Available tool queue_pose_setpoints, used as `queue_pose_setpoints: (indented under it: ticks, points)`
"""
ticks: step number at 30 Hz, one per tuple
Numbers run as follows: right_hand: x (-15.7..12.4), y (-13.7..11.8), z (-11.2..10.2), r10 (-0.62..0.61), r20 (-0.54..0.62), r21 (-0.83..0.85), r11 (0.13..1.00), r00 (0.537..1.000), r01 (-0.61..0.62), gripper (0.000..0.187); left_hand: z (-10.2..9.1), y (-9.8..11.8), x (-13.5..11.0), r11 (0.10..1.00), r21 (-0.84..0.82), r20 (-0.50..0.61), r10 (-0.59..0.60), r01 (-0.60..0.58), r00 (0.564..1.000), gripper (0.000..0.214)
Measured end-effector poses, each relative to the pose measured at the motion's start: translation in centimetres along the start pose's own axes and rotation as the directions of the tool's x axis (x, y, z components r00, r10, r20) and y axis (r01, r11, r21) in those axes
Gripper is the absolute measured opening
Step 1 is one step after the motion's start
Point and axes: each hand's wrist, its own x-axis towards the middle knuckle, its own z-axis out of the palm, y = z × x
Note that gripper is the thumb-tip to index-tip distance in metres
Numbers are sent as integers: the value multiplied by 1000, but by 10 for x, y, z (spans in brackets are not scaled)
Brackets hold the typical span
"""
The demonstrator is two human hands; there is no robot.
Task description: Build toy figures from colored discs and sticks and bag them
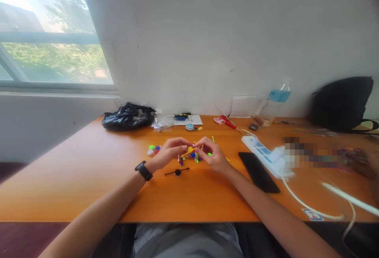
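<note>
Between my two hands is a yellow arrow spinner, with a round middle and a slanting pointer. My left hand, below a black wristwatch, pinches it from the left. From the other side, the fingertips of my right hand close on its right part. Small coloured plastic pieces, among them a green arrow, lie under and around my fingers, partly hidden. Nearer to me rests a black arrow spinner on the wooden table. Left of my left hand sit several round pieces, one of them a green disc.
A black plastic bag and a clear bag lie at the back left. To the right are a black phone, a white power strip with cables, a tilted plastic bottle and a black backpack.
</note>
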Motion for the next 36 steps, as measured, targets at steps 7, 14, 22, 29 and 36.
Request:
queue_pose_setpoints:
  ticks: [7,14,22,29,36]
  points:
    - [0,-7,-3,-30,-87,-1,1000,996,30,31,5,7,0,1000,24,-74,14,-12,997,37]
    - [-1,-2,3,193,-46,365,917,980,-164,52,7,7,1,998,63,-176,42,-31,984,35]
    - [1,-7,-7,235,231,526,786,944,-325,85,6,-3,5,989,136,-286,93,-55,954,35]
    - [4,3,-2,367,46,528,781,929,-334,44,5,-6,5,991,128,-256,75,-43,964,35]
    - [0,4,2,380,76,489,792,922,-366,43,6,-5,4,995,90,-239,57,-36,969,37]
